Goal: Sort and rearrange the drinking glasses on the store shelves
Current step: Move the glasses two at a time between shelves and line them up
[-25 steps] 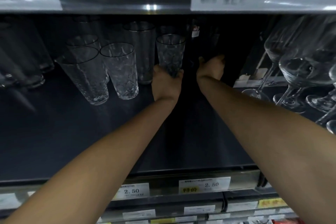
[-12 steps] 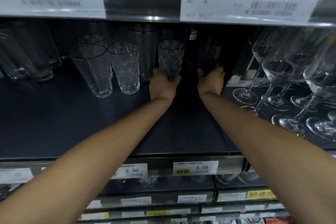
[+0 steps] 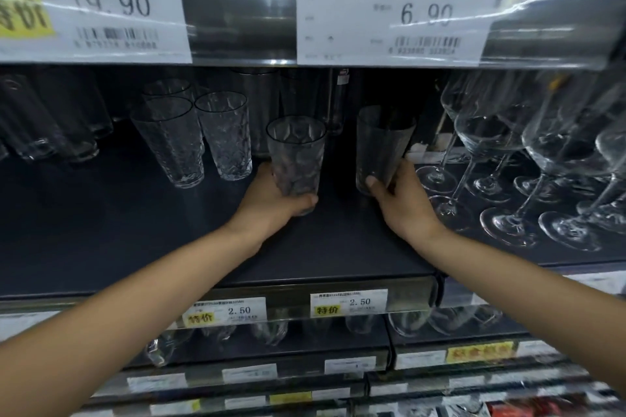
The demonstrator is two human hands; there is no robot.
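On the dark shelf (image 3: 101, 234), my left hand (image 3: 271, 200) grips the base of a patterned tumbler (image 3: 295, 152), held upright at the shelf's middle. My right hand (image 3: 403, 200) grips the lower part of a plain smoky tumbler (image 3: 381, 142) just to the right of it, tilted slightly. Two more patterned tumblers (image 3: 172, 142) (image 3: 225, 135) stand to the left, with another behind them. A tall plain glass (image 3: 257, 101) stands further back in the shadow.
Stemmed wine glasses (image 3: 491, 159) crowd the shelf's right side, close to my right hand. Plain glasses (image 3: 50, 118) line the far left. The upper shelf edge with price tags (image 3: 396, 17) hangs low overhead. Lower shelves hold more glasses (image 3: 271, 332).
Both hands have drawn towards me from the back of the shelf. My right hand, which was reaching into the dark, now holds a plain tumbler pulled forward. The left hand's patterned tumbler came forward too.
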